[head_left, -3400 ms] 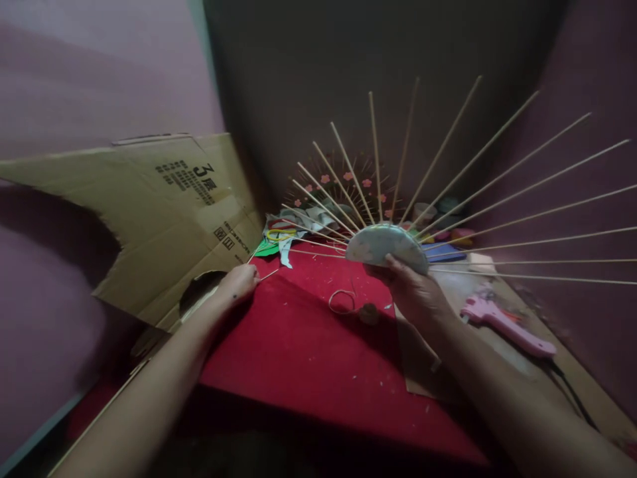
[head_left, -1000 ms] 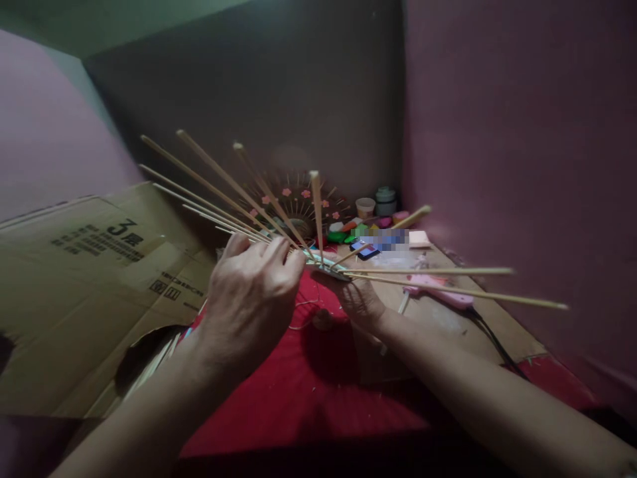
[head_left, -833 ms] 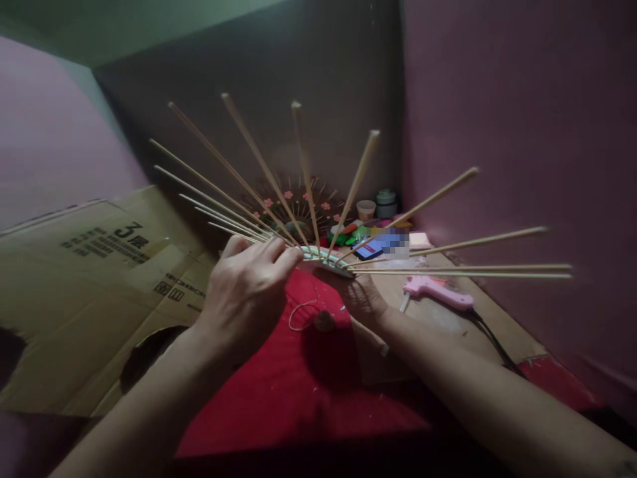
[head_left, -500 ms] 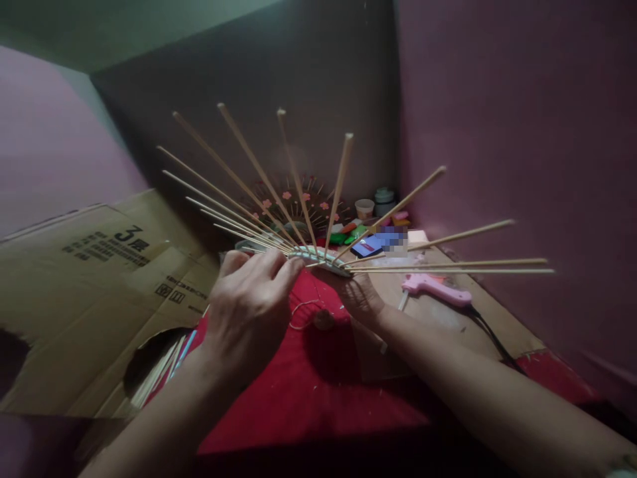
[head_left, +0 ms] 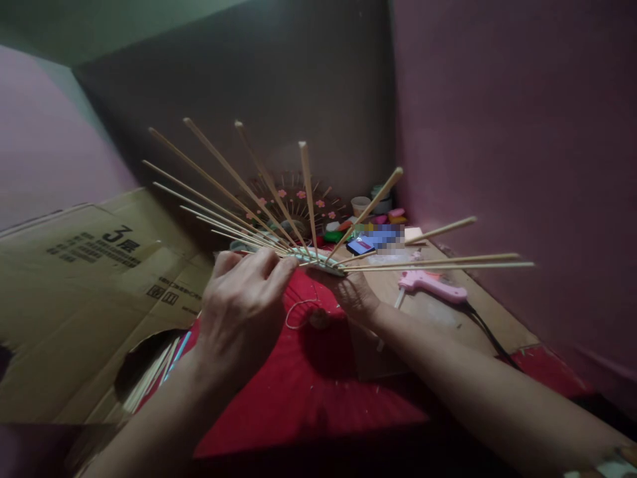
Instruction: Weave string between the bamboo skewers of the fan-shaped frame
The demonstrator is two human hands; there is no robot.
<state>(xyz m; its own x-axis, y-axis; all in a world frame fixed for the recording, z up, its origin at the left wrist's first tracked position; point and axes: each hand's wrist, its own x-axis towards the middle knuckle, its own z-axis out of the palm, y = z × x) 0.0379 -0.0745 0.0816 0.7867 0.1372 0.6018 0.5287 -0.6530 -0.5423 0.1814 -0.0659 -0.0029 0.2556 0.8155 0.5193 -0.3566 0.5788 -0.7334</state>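
Skewer fan (head_left: 318, 255) tilted flatter | disc edge-on | right hand (head_left: 351, 295) beneath, half-hidden

Thin bare-wood skewers (head_left: 239, 182) fan out, pale and matt. The red cloth (head_left: 308, 378) looks soft, felt-like, flecked with crumbs. Brown corrugated cardboard (head_left: 84, 292) at left is dull; the pink glue gun (head_left: 432, 285) is smooth plastic.

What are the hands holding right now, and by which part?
A fan of wooden sticks: the right hand supports its hub from beneath, and the left hand pinches the hub's left edge.
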